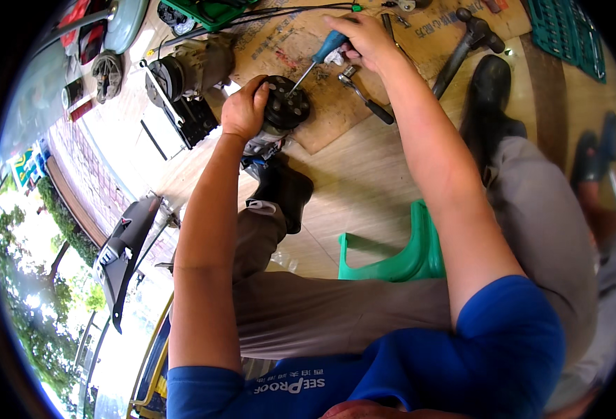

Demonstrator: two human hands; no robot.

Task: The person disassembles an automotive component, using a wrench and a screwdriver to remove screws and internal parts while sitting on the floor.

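My right hand [369,43] grips the blue handle of a screwdriver [329,46]. Its metal shaft slants down and left, with the tip touching a black round clutch plate [287,106] that has holes in its face. The plate sits on the front of a metal compressor [266,140], which stands at the edge of a cardboard sheet [336,129] near my boot. My left hand [243,109] closes round the plate's left rim, thumb on top. A crumpled whitish scrap [335,57] shows by my right hand; whether I hold it I cannot tell.
Right of the plate lies a ratchet wrench [367,99], with a hammer [461,56] beyond it. A second compressor [199,66] stands at left. A teal socket case [568,35] lies far right. Near my legs is a green plastic stool [426,244]. Another person's slippered foot [587,153] appears at right.
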